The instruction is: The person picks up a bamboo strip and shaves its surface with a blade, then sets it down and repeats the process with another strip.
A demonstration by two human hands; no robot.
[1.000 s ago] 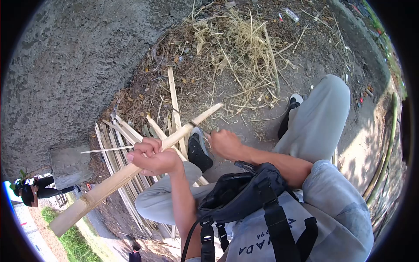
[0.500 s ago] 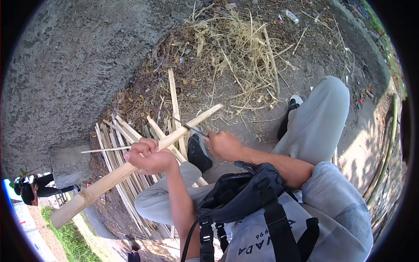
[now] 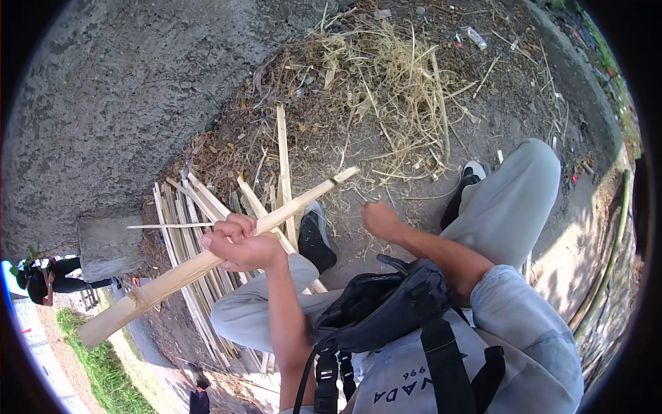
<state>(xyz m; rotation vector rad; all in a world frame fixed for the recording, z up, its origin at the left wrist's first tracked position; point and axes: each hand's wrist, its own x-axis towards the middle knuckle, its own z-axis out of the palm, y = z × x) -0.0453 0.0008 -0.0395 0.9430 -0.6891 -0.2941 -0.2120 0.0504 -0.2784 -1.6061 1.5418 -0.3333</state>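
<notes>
My left hand (image 3: 243, 243) is closed around a long pale bamboo strip (image 3: 169, 279), which slants from the lower left up to the middle of the view. A node shows as a ridge near its wide lower end. My right hand (image 3: 383, 221) is a closed fist right of the strip's narrow upper end. The knife it grips hardly shows here; a dark mark like its blade (image 3: 336, 181) lies across the strip near the tip. A thin light stick (image 3: 169, 225) reaches left from beside my left fist.
Split bamboo strips (image 3: 181, 234) lie piled beneath my left arm. Fibrous shavings (image 3: 400, 76) are heaped ahead, near a rough concrete slab (image 3: 131, 90). My shoe (image 3: 314, 241) is close under the strip. A person in dark clothes (image 3: 52, 279) is at the far left.
My right hand has moved to the right, and the knife blade has slid along the strip toward its upper tip. My left hand keeps its hold, slightly higher and further right in view.
</notes>
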